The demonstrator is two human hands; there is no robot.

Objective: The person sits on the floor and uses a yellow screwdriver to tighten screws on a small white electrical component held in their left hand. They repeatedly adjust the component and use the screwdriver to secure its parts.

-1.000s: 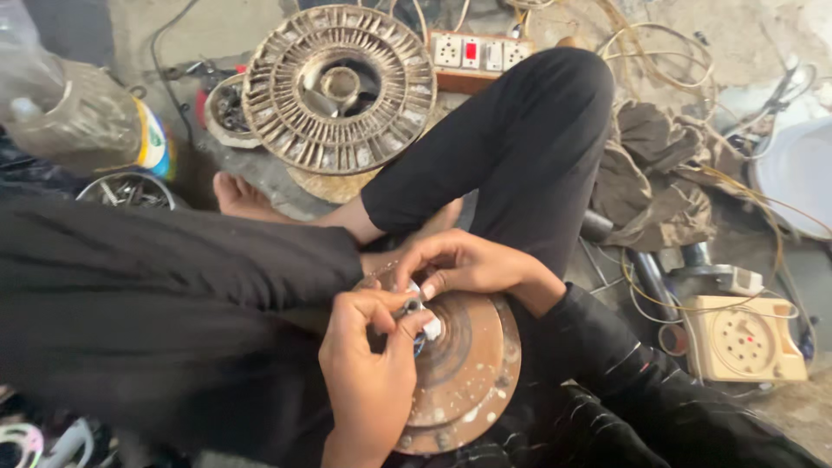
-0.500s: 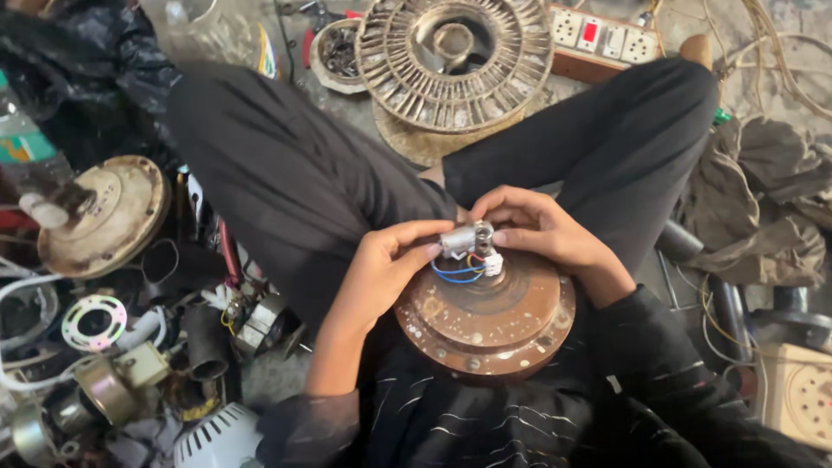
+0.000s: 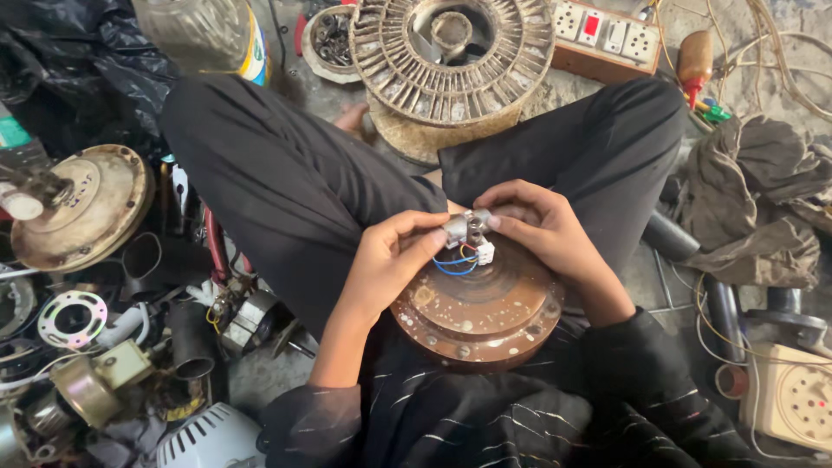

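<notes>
A round brown fan motor housing (image 3: 479, 314) rests in my lap between my crossed legs. From its centre rises a short grey metal shaft (image 3: 465, 227) with blue, red and orange wires and a small white connector (image 3: 484, 252) at its base. My left hand (image 3: 389, 260) pinches the shaft's left end with thumb and forefinger. My right hand (image 3: 537, 227) grips the shaft's right end, fingers curled around it.
A large slotted metal rotor disc (image 3: 451, 52) and a switchboard with sockets (image 3: 605, 36) lie ahead. Another fan housing (image 3: 82, 205), rings, tubes and motor parts crowd the left. Crumpled cloth (image 3: 758, 199), cables and a cream dial telephone (image 3: 797, 394) sit right.
The view has swung left, bringing the left-side clutter into sight. The motor housing now lies flat in my lap, face up, with the shaft and wires standing free; both hands stay on the shaft.
</notes>
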